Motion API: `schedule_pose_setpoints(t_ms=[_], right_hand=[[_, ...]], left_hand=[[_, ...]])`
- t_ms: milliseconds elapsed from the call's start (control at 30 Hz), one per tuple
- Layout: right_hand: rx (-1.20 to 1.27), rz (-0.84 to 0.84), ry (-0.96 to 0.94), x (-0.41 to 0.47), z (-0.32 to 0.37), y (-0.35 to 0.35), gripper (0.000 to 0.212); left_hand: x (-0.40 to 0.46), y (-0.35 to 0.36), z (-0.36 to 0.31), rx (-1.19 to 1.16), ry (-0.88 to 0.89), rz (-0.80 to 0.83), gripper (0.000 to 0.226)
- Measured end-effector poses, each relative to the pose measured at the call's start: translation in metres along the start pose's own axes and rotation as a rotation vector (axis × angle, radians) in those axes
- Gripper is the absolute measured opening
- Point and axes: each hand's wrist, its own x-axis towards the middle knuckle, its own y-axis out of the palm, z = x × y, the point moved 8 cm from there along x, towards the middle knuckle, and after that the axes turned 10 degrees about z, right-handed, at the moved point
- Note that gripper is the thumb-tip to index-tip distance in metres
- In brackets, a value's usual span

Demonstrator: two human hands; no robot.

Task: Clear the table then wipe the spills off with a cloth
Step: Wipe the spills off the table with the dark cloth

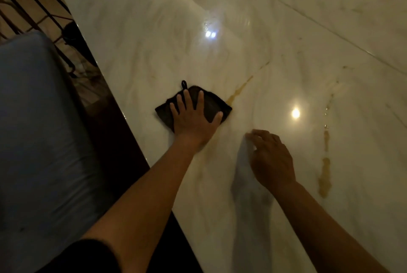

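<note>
Left hand lies flat, fingers straight and spread, pressing the dark cloth onto the table. Right hand rests fingertips-down on the bare marble just beside and to the right, fingers loosely bent, holding nothing.

Table: pale veined marble, glossy, lamp glare in several spots. No dishes or other objects on the part in view, so the clearing step looks done. Judgement: wiping is the step in hand.

Blue chair seat stands at the left, off the table edge, with dark railing above it.

Long spill: brownish streak with droplets above it, right of the right hand, well apart from the cloth. It runs roughly toward and away from the person. Untouched as things lie.

Short spill: thin amber trail slanting up and to the right from the cloth's right corner, lower end touching or just beside it.

Cloth: small square, near the table's left edge, set diamond-wise, so no clear long axis. Hanging loop points away from the person; one corner points right at the short trail.

Next move, as judged: keep the palm flat and push right along the slant of the short trail, then carry the cloth across to the long streak and follow it lengthwise.
</note>
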Motion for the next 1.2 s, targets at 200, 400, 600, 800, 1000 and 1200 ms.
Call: schedule_pose_setpoints(t_ms=[200,400,600,800,1000,1200], right_hand=[[-0.021,-0.087,0.049,0.038,-0.022,-0.019,0.050],[-0.030,-0.121,0.092,0.046,-0.031,-0.011,0.049],[0.024,-0.174,0.087,0.068,-0.042,-0.023,0.035],[0.001,-0.283,0.190,0.149,-0.085,-0.066,0.053],[-0.091,-0.252,0.291,0.166,-0.107,-0.057,0.055],[-0.046,-0.339,0.277,0.178,-0.114,-0.077,0.043]], left_hand=[[-0.053,0.022,-0.020,0.042,0.164,-0.056,0.092],[0.064,-0.014,-0.040,0.059,0.158,-0.046,0.094],[0.113,-0.025,-0.064,0.080,0.139,-0.025,0.093],[0.063,-0.008,-0.081,0.137,0.344,-0.042,0.092],[0.157,-0.037,-0.124,0.128,0.337,-0.028,0.096],[0.230,-0.053,-0.177,0.132,0.291,0.002,0.092]])
